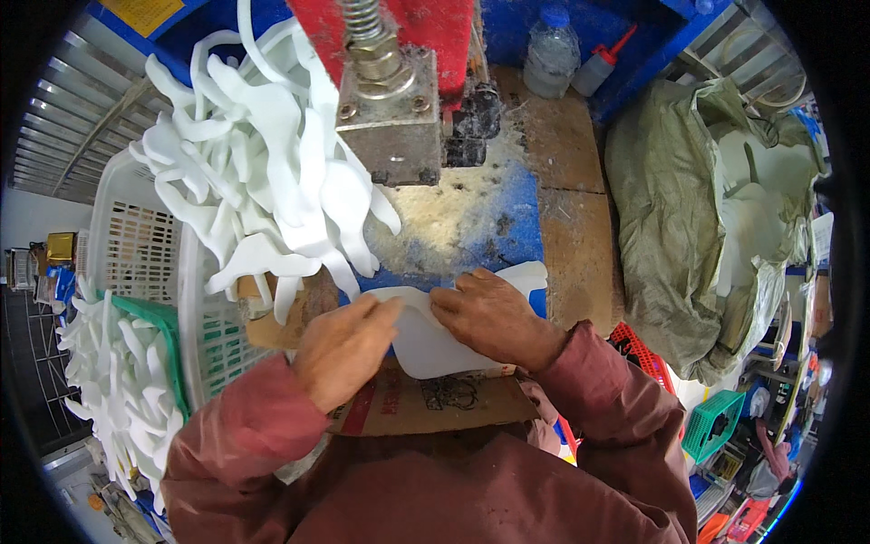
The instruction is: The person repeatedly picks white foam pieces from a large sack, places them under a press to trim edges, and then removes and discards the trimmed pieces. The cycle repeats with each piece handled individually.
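A white, slightly translucent sheet (435, 349) with rounded lower corners and a wavy upper edge lies before me at the near edge of the blue work surface. My right hand (497, 317) is closed on its upper edge, fingers curled over it. At the sheet's left end, my left hand (349, 346) has bent fingers pressed together on the edge; it is slightly blurred, and its thumb is partly hidden. One rounded white end (527, 275) sticks out past my right hand. Above the sheet stands a machine head (390, 136) with a metal block and spring.
Wavy white cut pieces (272, 163) are heaped at the left, with more in a white basket (213, 308) and beside a green one. At right stands an olive sack (666, 218) of white sheets. A clear bottle (551, 54) and a red-tipped squeeze bottle (603, 63) stand behind.
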